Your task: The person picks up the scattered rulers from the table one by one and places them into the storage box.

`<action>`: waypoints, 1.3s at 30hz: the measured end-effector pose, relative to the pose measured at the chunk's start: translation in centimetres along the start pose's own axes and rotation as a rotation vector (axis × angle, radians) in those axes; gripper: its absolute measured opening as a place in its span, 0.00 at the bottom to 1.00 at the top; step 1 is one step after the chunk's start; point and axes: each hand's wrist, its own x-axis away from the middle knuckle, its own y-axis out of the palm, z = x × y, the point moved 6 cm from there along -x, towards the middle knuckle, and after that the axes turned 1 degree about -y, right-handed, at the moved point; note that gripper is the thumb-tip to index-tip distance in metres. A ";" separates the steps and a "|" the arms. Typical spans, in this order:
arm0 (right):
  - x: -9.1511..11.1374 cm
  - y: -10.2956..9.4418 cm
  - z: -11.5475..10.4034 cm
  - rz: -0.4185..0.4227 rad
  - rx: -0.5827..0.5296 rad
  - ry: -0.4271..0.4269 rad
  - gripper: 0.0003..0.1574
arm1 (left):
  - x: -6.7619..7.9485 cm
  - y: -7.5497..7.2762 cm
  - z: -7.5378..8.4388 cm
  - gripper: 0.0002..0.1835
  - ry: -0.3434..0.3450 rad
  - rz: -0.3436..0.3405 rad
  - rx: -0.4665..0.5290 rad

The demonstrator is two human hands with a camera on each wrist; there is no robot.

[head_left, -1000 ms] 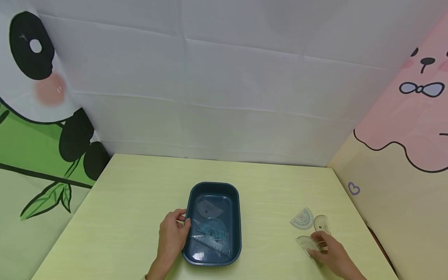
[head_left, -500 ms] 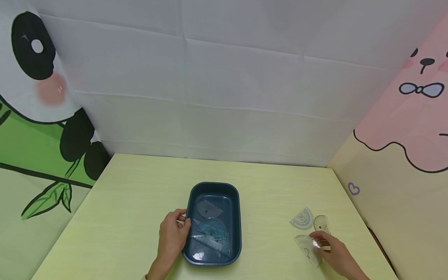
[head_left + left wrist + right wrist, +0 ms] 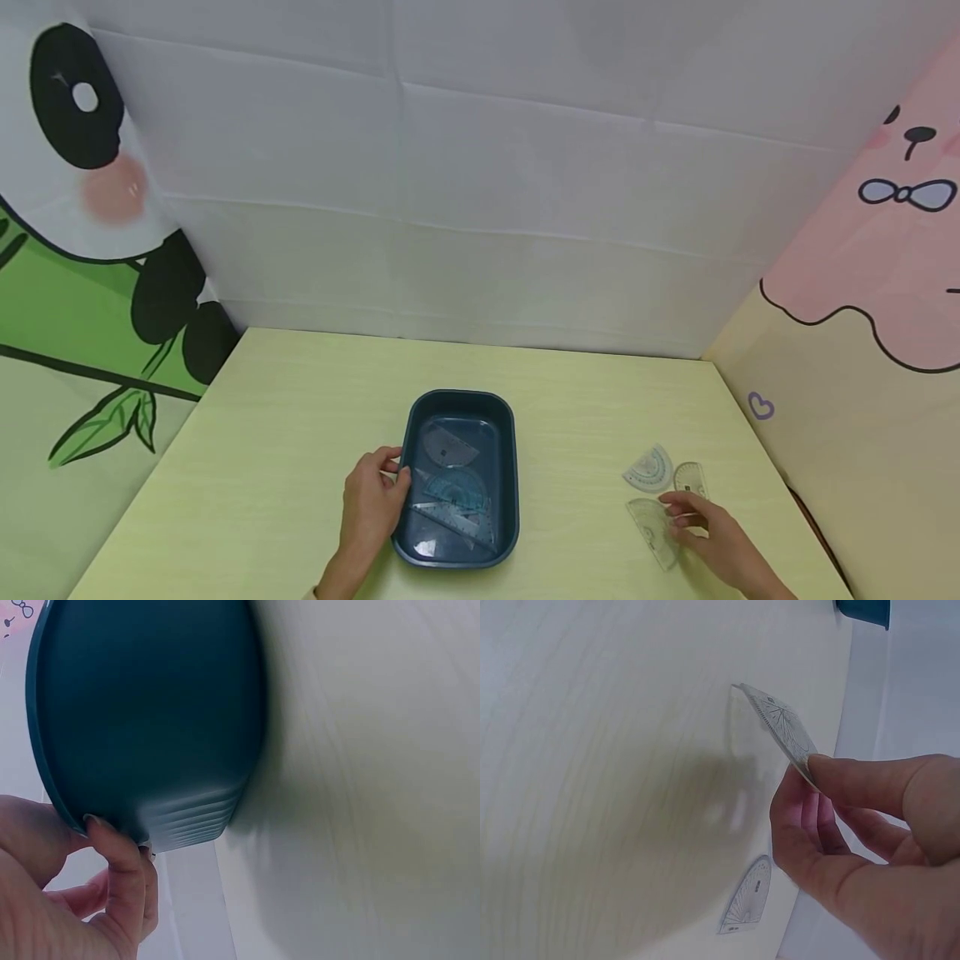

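My left hand (image 3: 371,500) pinches the left rim of a dark blue plastic tray (image 3: 504,442), thumb and fingers on its wall. In the left wrist view the tray's side fills much of the picture. Inside it lie a clear protractor (image 3: 450,448), a bluish protractor (image 3: 456,488) and a clear set square (image 3: 457,523), partly overlapping. At the right, my right hand (image 3: 708,537) pinches a clear protractor (image 3: 778,724) by one end between thumb and fingers. The right wrist view shows it tilted, its far end close to the table.
Two more clear protractors lie near my right hand: one with bluish markings (image 3: 649,469) and one with dark markings (image 3: 690,478). The pale yellow table (image 3: 315,400) meets a white cloth wall (image 3: 525,208) behind and printed panels at the sides.
My right hand has shifted slightly; the protractor in it has turned and moved a little left, with its end tipping up from the table. The left hand and tray stay put.
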 end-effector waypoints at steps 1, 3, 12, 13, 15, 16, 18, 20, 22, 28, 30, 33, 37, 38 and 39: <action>0.0 0.0 -0.1 0.005 0.000 -0.004 0.24 | 0.0 0.0 0.0 0.13 0.001 0.001 -0.001; -0.1 0.0 -0.3 0.011 0.001 -0.007 0.23 | 0.0 0.0 0.0 0.13 0.001 0.000 -0.002; -0.7 0.1 -0.9 0.007 0.000 0.009 0.23 | -0.1 0.1 -0.1 0.13 -0.008 -0.008 -0.002; -0.8 0.1 -0.9 0.007 0.002 0.005 0.23 | -0.1 0.1 -0.1 0.13 -0.007 -0.007 -0.001; -0.9 0.1 -1.2 0.008 0.000 -0.009 0.23 | -0.1 0.1 -0.1 0.13 -0.005 -0.007 0.001; -1.0 0.1 -1.3 0.010 -0.001 -0.008 0.22 | -0.1 0.1 -0.1 0.13 -0.004 -0.007 0.000; -1.2 0.2 -1.7 0.016 -0.003 -0.022 0.22 | -0.1 0.0 0.0 0.13 -0.004 -0.008 -0.001; -1.3 0.2 -2.0 0.020 -0.008 -0.026 0.22 | 0.0 0.0 0.0 0.13 -0.006 -0.009 -0.001; -1.5 0.2 -2.2 0.026 -0.009 -0.030 0.21 | 0.0 0.0 0.0 0.13 -0.008 -0.009 -0.002; -2.0 0.3 -2.9 0.033 -0.035 -0.040 0.21 | 0.0 0.0 0.1 0.13 -0.012 -0.005 -0.005; -2.2 0.3 -3.2 0.034 -0.046 -0.043 0.21 | 0.0 0.0 0.1 0.13 -0.010 -0.002 -0.005; -2.4 0.3 -3.5 0.035 -0.053 -0.047 0.21 | 0.0 0.0 0.1 0.13 -0.009 0.001 -0.004; -2.8 0.4 -4.0 0.036 -0.059 -0.058 0.21 | 0.1 0.0 0.0 0.13 -0.009 0.000 -0.003; -2.9 0.4 -4.1 0.033 -0.062 -0.061 0.21 | 0.1 0.0 0.0 0.13 -0.009 0.000 -0.003; -3.0 0.4 -4.3 0.030 -0.065 -0.063 0.21 | 0.1 0.0 0.0 0.13 -0.008 0.000 -0.003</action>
